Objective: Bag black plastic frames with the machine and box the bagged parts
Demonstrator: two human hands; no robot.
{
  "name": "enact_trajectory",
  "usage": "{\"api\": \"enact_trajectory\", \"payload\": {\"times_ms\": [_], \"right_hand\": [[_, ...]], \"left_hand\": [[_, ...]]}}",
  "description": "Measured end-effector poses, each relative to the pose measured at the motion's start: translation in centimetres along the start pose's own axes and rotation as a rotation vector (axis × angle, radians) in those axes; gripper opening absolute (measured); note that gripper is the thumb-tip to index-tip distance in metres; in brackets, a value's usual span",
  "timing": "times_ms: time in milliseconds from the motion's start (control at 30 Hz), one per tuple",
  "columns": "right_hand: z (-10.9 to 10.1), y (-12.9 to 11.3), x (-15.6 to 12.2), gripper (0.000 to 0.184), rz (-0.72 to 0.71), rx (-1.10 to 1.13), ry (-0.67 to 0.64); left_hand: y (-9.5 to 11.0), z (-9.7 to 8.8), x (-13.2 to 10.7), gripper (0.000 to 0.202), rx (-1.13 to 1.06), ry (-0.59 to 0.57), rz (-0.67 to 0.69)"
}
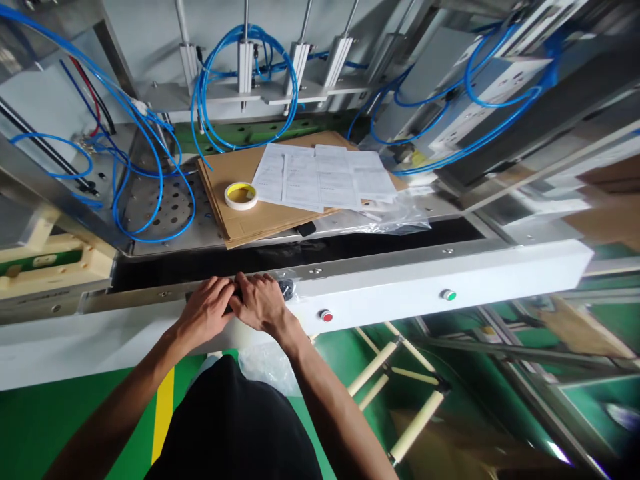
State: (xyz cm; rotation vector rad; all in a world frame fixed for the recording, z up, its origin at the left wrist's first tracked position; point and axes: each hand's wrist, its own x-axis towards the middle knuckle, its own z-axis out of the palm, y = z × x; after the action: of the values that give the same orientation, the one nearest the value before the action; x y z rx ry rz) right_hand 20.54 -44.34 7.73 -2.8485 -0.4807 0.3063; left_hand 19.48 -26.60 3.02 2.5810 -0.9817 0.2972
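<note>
At the front edge of the machine, my left hand [206, 308] and my right hand [261, 300] are side by side, fingers curled over a black object [287, 288]. Most of it is covered by my hands, so its kind cannot be made out. Its right end sticks out past my right hand, with clear plastic film around it. Below my right wrist hangs a clear plastic bag [269, 369]. The white front beam [390, 283] of the machine lies directly under my hands.
Behind the beam lie flat cardboard sheets [235, 223] with printed papers [320, 180] and a roll of tape [241, 196]. Blue air hoses [197, 100] loop around the cylinders. A red button [326, 316] and a green button [448, 295] sit on the beam. A tube frame [373, 369] stands below.
</note>
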Motion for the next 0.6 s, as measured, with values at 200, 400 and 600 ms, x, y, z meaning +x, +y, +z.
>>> {"api": "enact_trajectory", "payload": {"times_ms": [200, 400, 600], "right_hand": [[0.4, -0.3, -0.6, 0.027, 0.016, 0.011, 0.077], [1.7, 0.5, -1.0, 0.025, -0.023, 0.094, 0.251], [4.7, 0.1, -5.6, 0.023, 0.08, 0.447, 0.767]], "left_hand": [[0.2, -0.2, 0.1, 0.033, -0.041, 0.021, 0.006], [-0.1, -0.3, 0.2, 0.027, -0.095, -0.039, 0.035], [-0.5, -0.8, 0.5, 0.045, -0.188, -0.151, -0.028]]}}
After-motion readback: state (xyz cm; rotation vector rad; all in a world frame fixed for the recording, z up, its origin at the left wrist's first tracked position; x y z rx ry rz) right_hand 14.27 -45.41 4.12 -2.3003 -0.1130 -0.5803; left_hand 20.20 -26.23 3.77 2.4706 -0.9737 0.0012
